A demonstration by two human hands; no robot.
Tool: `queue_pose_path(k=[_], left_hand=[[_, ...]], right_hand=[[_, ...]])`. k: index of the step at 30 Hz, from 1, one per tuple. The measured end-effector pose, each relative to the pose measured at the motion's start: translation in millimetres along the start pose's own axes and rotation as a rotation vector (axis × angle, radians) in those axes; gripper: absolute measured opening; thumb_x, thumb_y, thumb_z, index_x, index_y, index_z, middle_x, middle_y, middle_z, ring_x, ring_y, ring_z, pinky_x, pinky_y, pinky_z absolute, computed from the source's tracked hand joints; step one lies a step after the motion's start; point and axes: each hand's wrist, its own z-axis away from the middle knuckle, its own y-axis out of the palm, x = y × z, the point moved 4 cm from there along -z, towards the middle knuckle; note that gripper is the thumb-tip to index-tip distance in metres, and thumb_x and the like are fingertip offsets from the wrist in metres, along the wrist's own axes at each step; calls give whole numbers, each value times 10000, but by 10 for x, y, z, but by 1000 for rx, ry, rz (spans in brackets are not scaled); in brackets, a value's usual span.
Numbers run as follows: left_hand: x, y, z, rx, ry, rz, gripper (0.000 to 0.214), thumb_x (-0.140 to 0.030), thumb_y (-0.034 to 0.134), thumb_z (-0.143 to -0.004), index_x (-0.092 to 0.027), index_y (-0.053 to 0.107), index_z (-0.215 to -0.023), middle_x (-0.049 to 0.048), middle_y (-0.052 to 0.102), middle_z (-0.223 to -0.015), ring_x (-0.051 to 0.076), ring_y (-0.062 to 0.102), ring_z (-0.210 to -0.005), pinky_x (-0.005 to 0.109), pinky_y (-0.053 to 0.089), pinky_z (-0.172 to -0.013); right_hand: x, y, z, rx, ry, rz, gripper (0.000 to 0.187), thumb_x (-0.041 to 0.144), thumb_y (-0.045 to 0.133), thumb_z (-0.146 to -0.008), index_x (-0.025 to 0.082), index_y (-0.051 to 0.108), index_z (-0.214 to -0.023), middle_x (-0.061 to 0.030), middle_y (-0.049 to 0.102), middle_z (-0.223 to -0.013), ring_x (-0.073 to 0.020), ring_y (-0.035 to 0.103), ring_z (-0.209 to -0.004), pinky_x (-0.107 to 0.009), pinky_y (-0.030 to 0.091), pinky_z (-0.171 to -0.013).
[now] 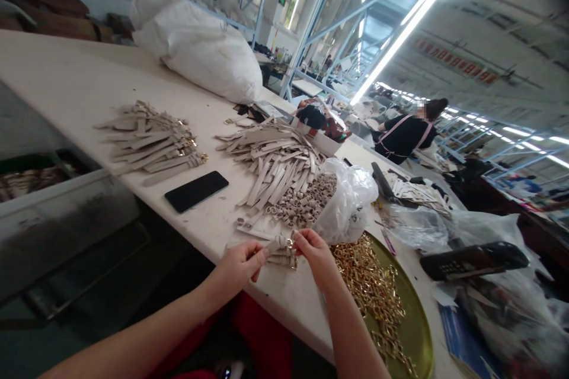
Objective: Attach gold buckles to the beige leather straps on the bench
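Note:
My left hand [240,265] is closed in a pinch on a beige strap [276,244] just above the table's front edge. My right hand [313,249] pinches the same strap's other end, where a small gold buckle sits. A few finished straps with buckles [282,259] lie right under my hands. Beyond them lies a heap of small beige loops [306,201] and a fan of loose beige straps [275,160]. A round green tray [415,320] full of gold buckles [368,284] is to my right.
A black phone [196,190] lies on the white table [66,83], with a second pile of strapped buckles [151,142] behind it. A clear plastic bag [349,201], a large white sack [200,47] and a calculator [473,259] are around. Another person [406,130] works far back.

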Motion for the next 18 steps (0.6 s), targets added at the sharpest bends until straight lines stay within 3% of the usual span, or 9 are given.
queue_pose_path(k=[2, 5, 9, 14, 18], left_hand=[[-72, 36, -62, 26, 32, -32, 347, -474, 414, -799, -156, 525, -715, -61, 445, -462, 80, 369, -441, 189, 284, -457], [-116, 96, -82, 121, 21, -121, 339, -444, 419, -795, -149, 540, -682, -58, 428, -466, 81, 366, -447, 191, 270, -455], [-127, 127, -51, 227, 15, -211, 309, -385, 419, -789, -139, 599, -736, -54, 417, -503, 82, 355, -463, 195, 246, -448], [-137, 174, -15, 158, 25, -163, 186, -246, 388, -773, -155, 518, -870, -45, 487, -573, 107, 439, -534, 206, 327, -517], [-107, 228, 21, 184, -2, -77, 208, -205, 370, -761, -154, 445, -948, -32, 524, -616, 124, 482, -574, 230, 370, -551]], right_hand=[[60, 102, 201, 106, 48, -250, 247, 417, 519, -773, 175, 538, -725, 5, 578, -638, -128, 532, -608, -256, 422, -590], [104, 192, 391, 105, 108, -538, 186, 336, 641, -703, 179, 546, -731, 30, 569, -616, -105, 514, -572, -245, 413, -585], [98, 261, 440, 152, 131, -554, 186, 285, 688, -657, 176, 591, -772, 39, 560, -590, -102, 497, -554, -238, 390, -552], [94, 264, 466, 121, 180, -622, 170, 275, 685, -659, 175, 579, -747, 44, 549, -618, -83, 476, -545, -219, 377, -549], [99, 327, 596, 127, 199, -722, 227, 304, 718, -625, 187, 558, -735, 51, 539, -601, -89, 481, -542, -220, 384, -542]])
